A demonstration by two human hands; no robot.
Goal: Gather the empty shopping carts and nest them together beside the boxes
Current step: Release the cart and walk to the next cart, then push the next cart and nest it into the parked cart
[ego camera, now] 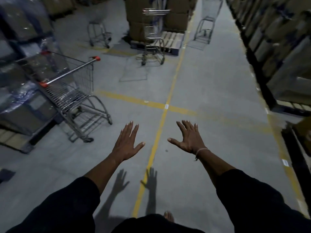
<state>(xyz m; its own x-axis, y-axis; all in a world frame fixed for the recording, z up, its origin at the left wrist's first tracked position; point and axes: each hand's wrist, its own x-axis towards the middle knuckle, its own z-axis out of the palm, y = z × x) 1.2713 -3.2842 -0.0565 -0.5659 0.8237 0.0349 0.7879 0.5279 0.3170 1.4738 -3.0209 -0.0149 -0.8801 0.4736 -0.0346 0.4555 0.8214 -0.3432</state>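
Both hands out front, left hand [127, 145] and right hand [189, 139], fingers spread wide and holding nothing, probably just reaching ahead for a handle. Nearest cart [70, 91] sits at the near left against wrapped pallets [20, 101], well apart from my hands. Another cart [154, 37] is parked far ahead beside the boxes [176, 12], two more [99, 32] [207, 21] scattered either side. Nothing looks nested yet, I reckon.

Grey concrete floor [210, 91], yellow lines [165, 105] crossing mid-aisle. On it: red-handled cart [70, 96] at left, three carts (blurred) farther off, pallet [170, 41] bearing stacked boxes [176, 12].
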